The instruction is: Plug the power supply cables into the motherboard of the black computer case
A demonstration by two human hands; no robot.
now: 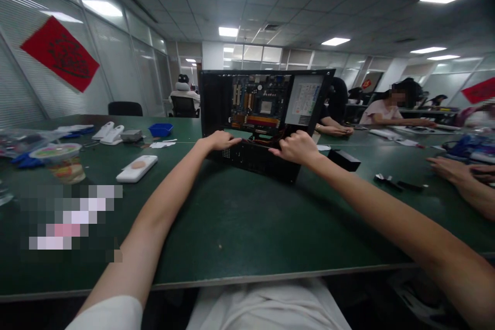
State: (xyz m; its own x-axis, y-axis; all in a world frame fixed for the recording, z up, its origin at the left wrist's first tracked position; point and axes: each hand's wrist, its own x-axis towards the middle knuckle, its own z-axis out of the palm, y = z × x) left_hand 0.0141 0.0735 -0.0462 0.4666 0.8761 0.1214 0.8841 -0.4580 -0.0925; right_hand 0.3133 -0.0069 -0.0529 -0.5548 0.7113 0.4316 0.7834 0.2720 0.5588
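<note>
An open black computer case (216, 103) stands on the green table (240, 227), its motherboard (257, 100) and grey power supply (307, 100) facing me. My left hand (220, 141) rests on the case's near lower edge, fingers curled over the rim. My right hand (296, 147) grips the same edge further right, fingers bent around it. Red cables show between the two hands.
To the left lie a white phone-like device (136, 168), white handsets (110, 133), a blue tray (160, 129) and a lidded cup (62, 160). A black box (344, 160) and small dark parts (398, 182) sit right. Another person's hand (452, 169) rests at right; people sit beyond.
</note>
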